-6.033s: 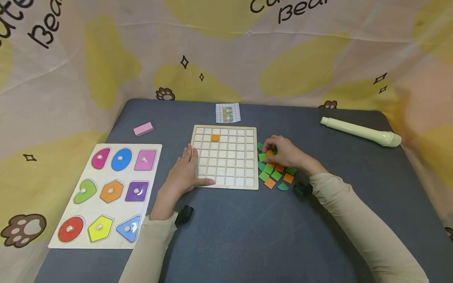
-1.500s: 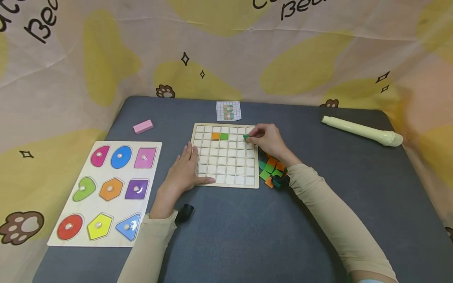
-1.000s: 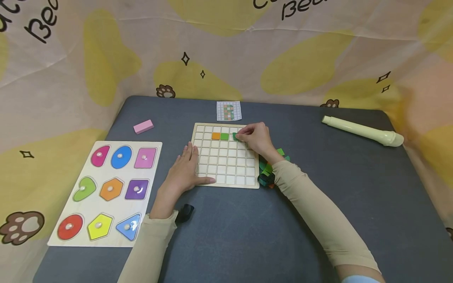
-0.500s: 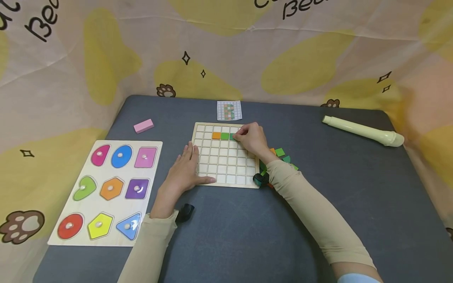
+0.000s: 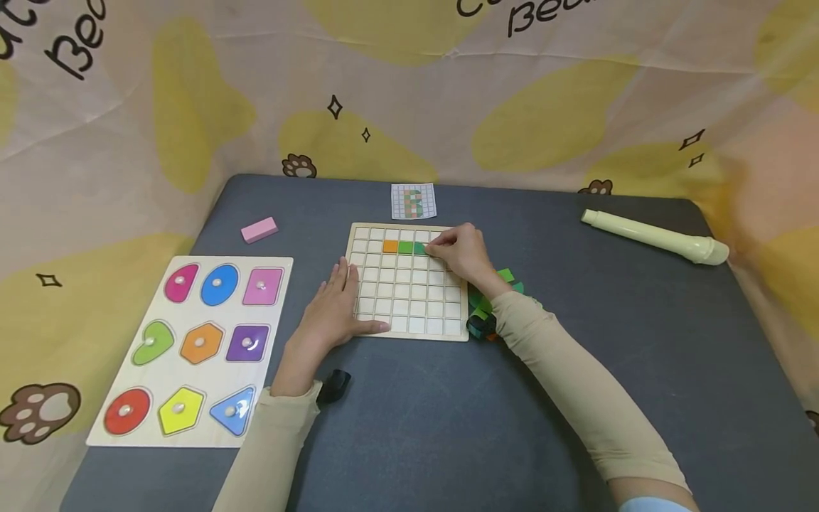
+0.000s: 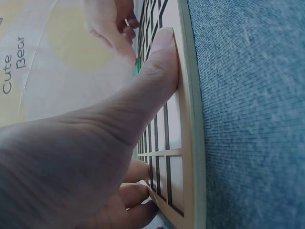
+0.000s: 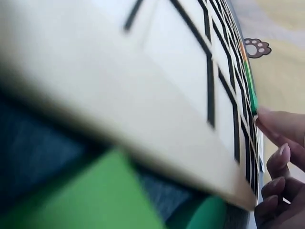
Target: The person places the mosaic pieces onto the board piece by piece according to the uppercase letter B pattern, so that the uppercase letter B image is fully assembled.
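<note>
The left hand (image 5: 326, 313) rests at the near left corner of the white grid board (image 5: 409, 338), its fingers straight along the left edge and its thumb (image 6: 159, 59) pressing on the near rim. In the second row lie an orange square (image 5: 389, 247), a light green square (image 5: 405, 247) and a dark green piece (image 5: 419, 248). The right hand (image 5: 466, 254) holds the dark green piece's right side between thumb and index finger; the right wrist view shows the fingertips against this green piece (image 7: 253, 98). Its other fingers are curled.
Loose green and orange pieces (image 5: 506, 275) lie right of the board, partly under the right forearm. A patterned card (image 5: 413, 201) lies behind it. A shape puzzle (image 5: 214, 313) and pink block (image 5: 259, 230) are at left, a pale green tube (image 5: 652, 237) at right.
Since the earliest frame, a light green square and the dark green piece have come onto the board beside the orange one. The right hand moved left from the loose pieces; the left hand stayed.
</note>
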`<state>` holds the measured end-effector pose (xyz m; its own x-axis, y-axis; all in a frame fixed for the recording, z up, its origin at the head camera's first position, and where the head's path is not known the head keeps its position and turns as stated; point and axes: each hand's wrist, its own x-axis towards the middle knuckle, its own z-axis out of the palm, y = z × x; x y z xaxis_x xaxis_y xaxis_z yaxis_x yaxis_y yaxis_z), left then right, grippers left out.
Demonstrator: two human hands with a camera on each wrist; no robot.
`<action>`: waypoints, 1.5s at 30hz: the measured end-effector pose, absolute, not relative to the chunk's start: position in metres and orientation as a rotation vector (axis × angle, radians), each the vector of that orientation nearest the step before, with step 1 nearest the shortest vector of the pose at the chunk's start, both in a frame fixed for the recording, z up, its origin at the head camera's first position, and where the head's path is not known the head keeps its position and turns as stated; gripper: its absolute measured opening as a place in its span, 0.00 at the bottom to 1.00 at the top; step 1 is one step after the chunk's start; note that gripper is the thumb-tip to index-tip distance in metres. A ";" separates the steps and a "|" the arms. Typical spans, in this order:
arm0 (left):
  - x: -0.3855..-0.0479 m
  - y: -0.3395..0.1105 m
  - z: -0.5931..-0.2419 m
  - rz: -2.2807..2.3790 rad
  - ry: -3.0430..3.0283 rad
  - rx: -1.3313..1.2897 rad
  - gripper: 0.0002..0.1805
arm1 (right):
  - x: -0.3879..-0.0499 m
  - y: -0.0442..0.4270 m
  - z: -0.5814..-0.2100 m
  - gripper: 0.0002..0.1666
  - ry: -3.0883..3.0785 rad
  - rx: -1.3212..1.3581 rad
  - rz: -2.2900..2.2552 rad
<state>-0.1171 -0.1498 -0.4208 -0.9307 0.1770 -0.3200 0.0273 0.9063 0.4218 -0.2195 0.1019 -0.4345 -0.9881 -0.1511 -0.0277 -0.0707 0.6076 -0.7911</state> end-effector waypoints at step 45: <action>-0.116 -0.150 -0.420 0.574 2.720 0.181 0.71 | -0.178 0.215 -0.415 0.09 2.481 -0.662 -0.913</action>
